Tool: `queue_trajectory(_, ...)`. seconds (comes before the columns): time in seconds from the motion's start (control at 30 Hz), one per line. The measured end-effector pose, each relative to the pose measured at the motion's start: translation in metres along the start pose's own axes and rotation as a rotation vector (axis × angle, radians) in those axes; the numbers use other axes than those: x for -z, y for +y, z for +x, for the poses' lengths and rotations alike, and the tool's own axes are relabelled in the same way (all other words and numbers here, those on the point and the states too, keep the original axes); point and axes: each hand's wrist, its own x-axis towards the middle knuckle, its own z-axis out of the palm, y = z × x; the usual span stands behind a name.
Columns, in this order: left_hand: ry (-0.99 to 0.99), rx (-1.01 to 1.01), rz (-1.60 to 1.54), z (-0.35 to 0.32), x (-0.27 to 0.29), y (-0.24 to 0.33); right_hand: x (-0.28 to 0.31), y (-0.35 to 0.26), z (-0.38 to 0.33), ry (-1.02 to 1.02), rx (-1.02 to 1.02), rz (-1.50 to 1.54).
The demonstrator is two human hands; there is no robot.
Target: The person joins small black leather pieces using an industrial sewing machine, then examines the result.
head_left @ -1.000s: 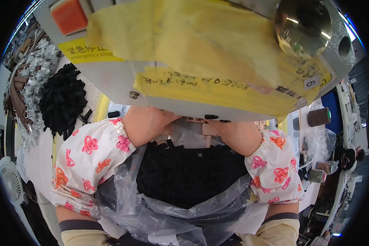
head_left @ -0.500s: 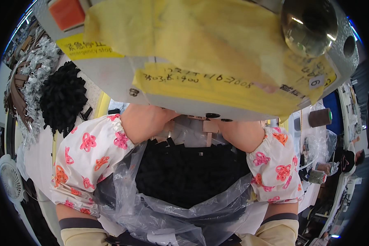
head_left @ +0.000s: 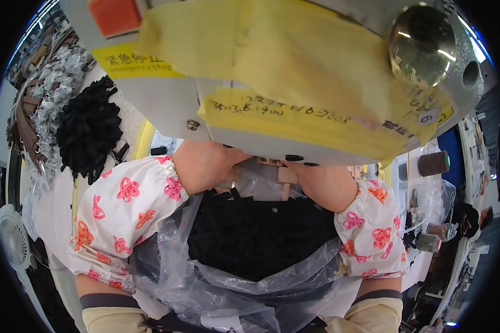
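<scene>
Both my forearms, in white flower-print sleeve covers, reach under the grey machine head (head_left: 166,105). Of my left hand (head_left: 208,164) only the wrist and back show; the machine hides most of its fingers. My right hand (head_left: 325,186) is beside the machine's lower edge, its fingers likewise out of sight. What either hand holds cannot be seen. Between my arms, a clear plastic bag (head_left: 169,250) lies open, filled with a heap of short black fabric strips (head_left: 261,233). A small tan block (head_left: 287,175) sits near my right hand.
On the left are a pile of black strips (head_left: 89,130), brown straps with clear wrapping (head_left: 30,122) and a white fan (head_left: 14,238). A brown thread spool (head_left: 433,163) stands on the right. A red button (head_left: 115,15) and shiny metal dome (head_left: 422,45) are on the machine.
The view has shifted slightly, so the machine head sits a little further right in it. My hands stay under the machine with little visible movement; the bag and strips look the same.
</scene>
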Motion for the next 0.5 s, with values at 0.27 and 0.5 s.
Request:
queue_trajectory(0.27,0.075,-0.126,0.072,0.000,-0.006,-0.004,0.013,-0.010,0.005,-0.020,-0.045,0.119)
queue_trajectory(0.5,0.029,0.031,-0.046,-0.006,-0.007,-0.009,0.007,-0.010,-0.007,0.006,-0.158,0.273)
